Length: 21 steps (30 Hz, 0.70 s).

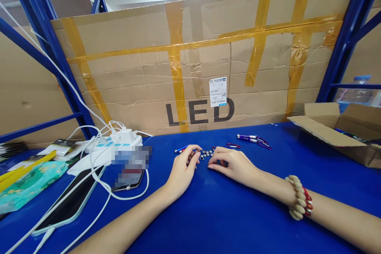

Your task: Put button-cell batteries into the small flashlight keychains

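Observation:
Near the middle of the blue table, my left hand (183,168) is closed in a pinch, with a small dark piece at its fingertips too small to name. My right hand (236,164) rests just across from it, fingers curled and thumb and forefinger pressed together; whatever they hold, if anything, is hidden. Several small round silver button cells (206,153) lie between the two hands. Behind my left fingers, a blue pen-shaped light (180,149) is partly covered. A red carabiner clip (233,145) lies beyond my right hand, near purple keychain flashlights (251,139).
At left stand a white power strip (126,138) with tangled cables, a phone (70,200), another dark device (129,182) and a green packet (35,182). An open cardboard box (357,151) sits at right. A large cardboard sheet (137,87) walls off the back.

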Motion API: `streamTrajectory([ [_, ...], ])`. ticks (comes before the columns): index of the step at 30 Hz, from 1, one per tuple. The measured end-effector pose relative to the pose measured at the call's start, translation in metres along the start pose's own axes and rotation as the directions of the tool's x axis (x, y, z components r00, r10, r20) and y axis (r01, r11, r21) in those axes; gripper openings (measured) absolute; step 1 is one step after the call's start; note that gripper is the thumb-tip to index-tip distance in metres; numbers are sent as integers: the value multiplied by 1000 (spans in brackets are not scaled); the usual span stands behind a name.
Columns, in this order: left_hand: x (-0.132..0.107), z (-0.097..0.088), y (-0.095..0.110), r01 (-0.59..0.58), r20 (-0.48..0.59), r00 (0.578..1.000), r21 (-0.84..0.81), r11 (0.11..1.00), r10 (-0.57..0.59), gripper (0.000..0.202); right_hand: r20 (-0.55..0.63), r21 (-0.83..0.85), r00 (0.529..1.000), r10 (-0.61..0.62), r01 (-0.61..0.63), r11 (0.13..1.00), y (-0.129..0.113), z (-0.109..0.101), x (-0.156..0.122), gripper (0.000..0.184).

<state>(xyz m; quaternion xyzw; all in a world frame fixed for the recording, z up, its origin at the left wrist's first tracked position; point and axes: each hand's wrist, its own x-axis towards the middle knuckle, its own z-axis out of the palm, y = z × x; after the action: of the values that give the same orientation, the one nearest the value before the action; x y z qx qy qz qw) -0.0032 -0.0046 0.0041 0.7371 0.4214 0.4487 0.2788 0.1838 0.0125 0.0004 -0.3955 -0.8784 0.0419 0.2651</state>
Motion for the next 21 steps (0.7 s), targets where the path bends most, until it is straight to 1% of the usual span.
streamTrajectory([
  [4,-1,0,-2,12,6,1000,-4,1000,-12,21,2,13,1000,-13,13,1000,-1,-1,1,16],
  [15,-1,0,-3,18,16,1000,-13,1000,-18,23,6,27,1000,-3,3,1000,2,1,1,21],
  [21,-1,1,-3,27,18,999,-10,1000,-27,23,8,21,1000,1,-2,1000,2,1,1,18],
])
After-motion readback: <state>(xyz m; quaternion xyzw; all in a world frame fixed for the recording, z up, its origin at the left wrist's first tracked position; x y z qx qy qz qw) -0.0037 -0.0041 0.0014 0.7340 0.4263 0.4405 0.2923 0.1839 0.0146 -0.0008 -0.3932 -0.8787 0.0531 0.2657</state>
